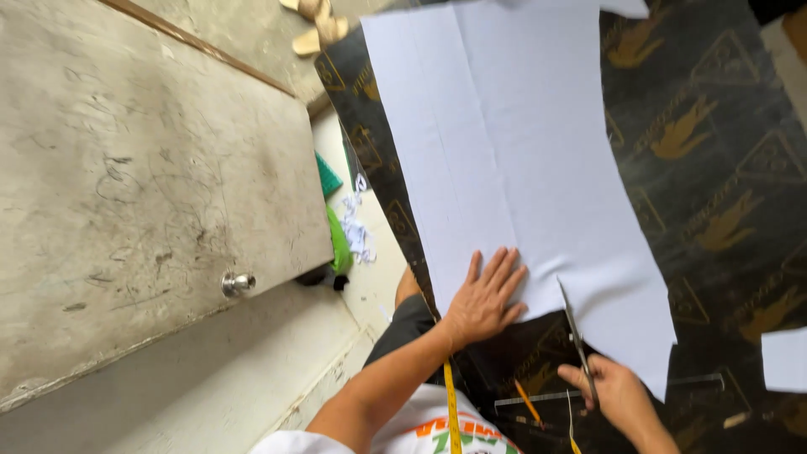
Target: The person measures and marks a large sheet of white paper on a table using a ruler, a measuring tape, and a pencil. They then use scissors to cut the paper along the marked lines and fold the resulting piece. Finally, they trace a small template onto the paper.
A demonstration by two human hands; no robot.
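White cloth (513, 151) lies under flat, spread left-hand fingers (496, 273); right-hand fingers (598, 370) clamp scissors (576, 332) at its edge.

Work table (714, 168): dark top w/ gold bird print. On it: lg white fabric sheet (513, 151) laid flat, near edge cut; clear ruler (538, 398) + orange pencil (527, 402) by near edge; small white piece (785, 360) at far right.

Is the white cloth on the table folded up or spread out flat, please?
Spread flat: the white cloth lies open across the dark table, pressed down by the left hand.
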